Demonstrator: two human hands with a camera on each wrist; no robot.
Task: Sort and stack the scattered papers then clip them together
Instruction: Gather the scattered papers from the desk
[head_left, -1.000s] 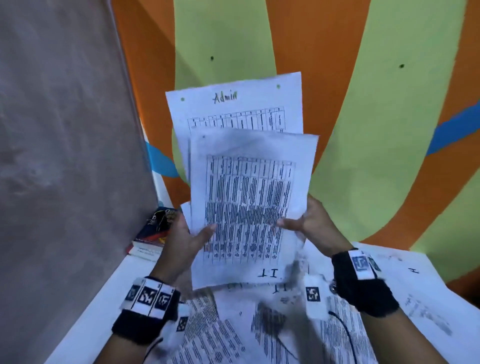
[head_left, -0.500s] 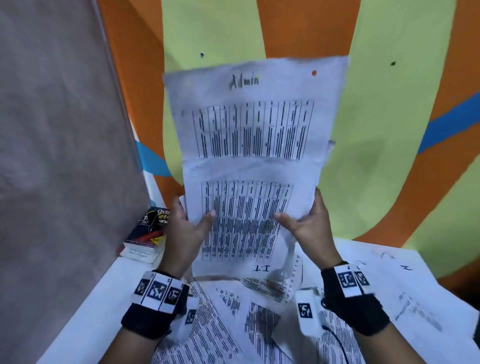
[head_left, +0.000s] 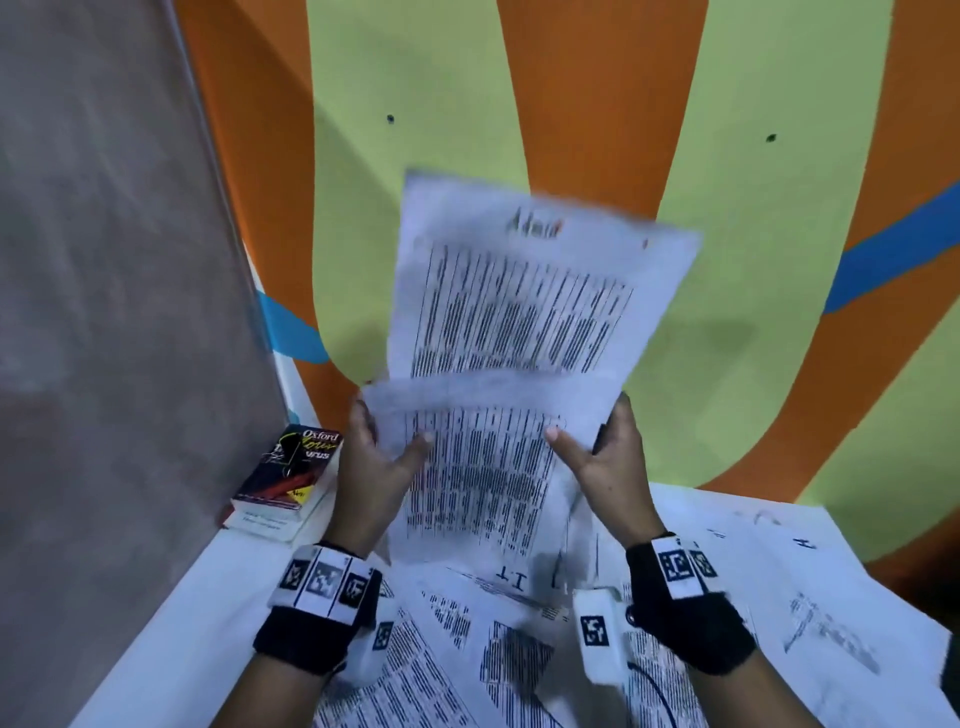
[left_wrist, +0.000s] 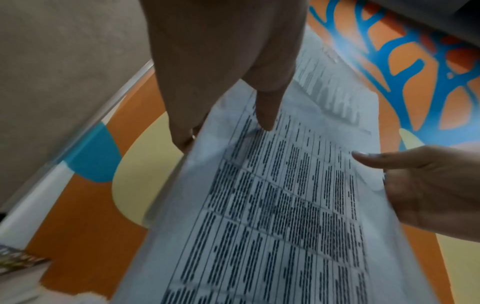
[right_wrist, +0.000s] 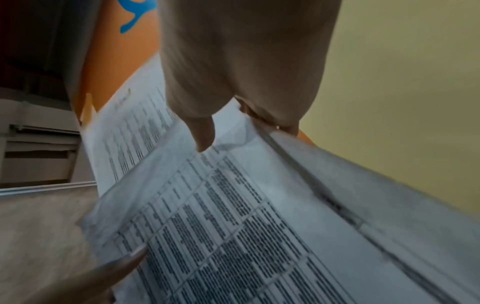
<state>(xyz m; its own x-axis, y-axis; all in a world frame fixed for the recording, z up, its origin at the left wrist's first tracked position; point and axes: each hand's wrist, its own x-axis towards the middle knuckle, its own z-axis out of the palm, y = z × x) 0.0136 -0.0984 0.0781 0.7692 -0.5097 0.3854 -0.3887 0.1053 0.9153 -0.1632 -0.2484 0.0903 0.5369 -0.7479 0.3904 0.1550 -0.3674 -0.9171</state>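
Two printed sheets (head_left: 483, 467) were up off the white table (head_left: 171, 639) in my head view, my left hand (head_left: 374, 467) and right hand (head_left: 608, 457) each pinching a side edge; more papers (head_left: 457, 654) lay scattered below, an Oxford book (head_left: 291, 478) at left. Left wrist: thumb (left_wrist: 265, 111) on print, fingers behind. Right wrist: thumb (right_wrist: 203, 133) likewise clamped the sheets.

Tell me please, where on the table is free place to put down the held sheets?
Bare table shows only as a strip along the grey partition, below the books. Beneath both hands, loose papers cover the rest up to the wall.
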